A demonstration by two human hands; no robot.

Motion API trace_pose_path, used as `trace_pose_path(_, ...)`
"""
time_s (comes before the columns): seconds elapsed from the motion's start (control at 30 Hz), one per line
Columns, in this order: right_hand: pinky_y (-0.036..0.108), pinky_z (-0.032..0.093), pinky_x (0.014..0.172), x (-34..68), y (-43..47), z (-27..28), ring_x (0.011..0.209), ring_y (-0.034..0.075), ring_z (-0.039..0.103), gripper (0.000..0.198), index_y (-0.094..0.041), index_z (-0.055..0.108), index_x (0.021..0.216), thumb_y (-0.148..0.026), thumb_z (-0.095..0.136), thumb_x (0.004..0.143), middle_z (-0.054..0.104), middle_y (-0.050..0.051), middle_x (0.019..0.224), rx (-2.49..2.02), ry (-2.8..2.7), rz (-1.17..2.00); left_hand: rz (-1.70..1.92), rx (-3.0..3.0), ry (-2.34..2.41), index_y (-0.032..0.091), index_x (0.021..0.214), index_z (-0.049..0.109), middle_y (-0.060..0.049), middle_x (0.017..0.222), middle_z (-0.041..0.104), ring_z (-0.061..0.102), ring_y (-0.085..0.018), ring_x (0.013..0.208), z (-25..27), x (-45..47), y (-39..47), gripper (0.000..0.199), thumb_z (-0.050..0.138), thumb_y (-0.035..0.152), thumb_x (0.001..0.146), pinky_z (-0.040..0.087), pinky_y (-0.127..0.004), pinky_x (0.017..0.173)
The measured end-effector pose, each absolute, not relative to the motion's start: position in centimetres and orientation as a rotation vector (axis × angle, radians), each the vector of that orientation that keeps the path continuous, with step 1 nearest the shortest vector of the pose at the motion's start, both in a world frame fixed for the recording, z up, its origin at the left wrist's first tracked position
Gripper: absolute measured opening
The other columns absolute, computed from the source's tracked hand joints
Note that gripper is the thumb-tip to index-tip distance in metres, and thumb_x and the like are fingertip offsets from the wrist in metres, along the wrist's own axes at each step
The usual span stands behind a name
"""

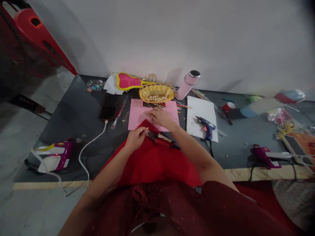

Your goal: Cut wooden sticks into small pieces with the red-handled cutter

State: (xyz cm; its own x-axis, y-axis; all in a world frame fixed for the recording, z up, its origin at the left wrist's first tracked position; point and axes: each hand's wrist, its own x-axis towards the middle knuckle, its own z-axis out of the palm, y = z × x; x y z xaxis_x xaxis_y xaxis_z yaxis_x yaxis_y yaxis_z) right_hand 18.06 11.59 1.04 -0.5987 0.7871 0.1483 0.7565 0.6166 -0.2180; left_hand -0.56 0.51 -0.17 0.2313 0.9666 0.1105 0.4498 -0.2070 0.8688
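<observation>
small pale pieces, fingertip work

head view: the left hand (136, 139) pinches a small pale piece (147, 129) between thumb and forefinger, above red cloth (152, 160). the right hand (159, 116), fingers loosely bent, is beside pale beads (146, 113) on pink paper (135, 123); whether it grips any, i cannot tell. they look light, hard, likely to roll: best pinched by the sides. a basket (173, 92) stands just beyond the right hand.
</observation>
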Motion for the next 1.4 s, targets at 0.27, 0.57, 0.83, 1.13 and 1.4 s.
trace_pose_path(0.27, 0.036, 0.039, 0.094, 18.9, 9.6, 0.7, 0.098, 0.019, 0.055, 0.019, -0.018, 0.065, 0.102, -0.021, 0.051, 0.09, 0.066, 0.008, 0.101, -1.161, -2.625, 0.277, 0.887, 1.795, 1.305, 0.021, 0.094, 0.065, 0.001, 0.077, 0.071, 0.064, -0.013, 0.071, -0.3, -0.6, 0.5, 0.022, 0.048, 0.034, 0.091, 0.044, -0.022, 0.066)
trace_pose_path(0.57, 0.038, 0.038, 0.099, 20.6, 11.0, 1.0, 0.104, 0.021, 0.053, 0.021, -0.018, 0.065, 0.097, -0.014, 0.048, 0.087, 0.064, 0.009, 0.1, -1.372, -2.483, 0.204, 0.867, 1.799, 1.319, 0.021, 0.095, 0.066, 0.0, 0.079, 0.072, 0.065, -0.014, 0.071, -0.6, -0.6, 0.6, 0.021, 0.049, 0.033, 0.09, 0.044, -0.023, 0.066)
trace_pose_path(0.83, 0.032, 0.043, 0.091, 20.3, 10.1, 1.7, 0.098, 0.019, 0.056, 0.02, -0.016, 0.065, 0.097, -0.011, 0.05, 0.084, 0.064, 0.008, 0.098, -1.311, -2.447, 0.311, 0.875, 1.789, 1.306, 0.022, 0.096, 0.065, 0.001, 0.079, 0.072, 0.066, -0.014, 0.075, -0.5, -0.6, 0.6, 0.022, 0.048, 0.034, 0.091, 0.045, -0.023, 0.068)
trace_pose_path(1.13, 0.032, 0.041, 0.089, 18.7, 9.6, 1.6, 0.097, 0.02, 0.055, 0.019, -0.016, 0.068, 0.092, -0.013, 0.05, 0.089, 0.063, 0.01, 0.095, -1.228, -2.716, 0.273, 0.862, 1.777, 1.297, 0.021, 0.098, 0.065, 0.0, 0.079, 0.072, 0.065, -0.014, 0.072, -0.5, -0.6, 0.6, 0.024, 0.047, 0.036, 0.091, 0.045, -0.024, 0.067)
trace_pose_path(1.4, 0.026, 0.045, 0.071, 18.9, 4.8, 4.0, 0.075, 0.013, 0.057, 0.01, -0.019, 0.06, 0.09, -0.019, 0.05, 0.089, 0.063, 0.002, 0.083, -1.266, -2.088, 0.741, 0.924, 1.703, 1.234, 0.019, 0.096, 0.065, -0.003, 0.085, 0.072, 0.065, -0.015, 0.08, 0.5, -0.8, 0.2, 0.03, 0.042, 0.038, 0.093, 0.047, -0.025, 0.075)
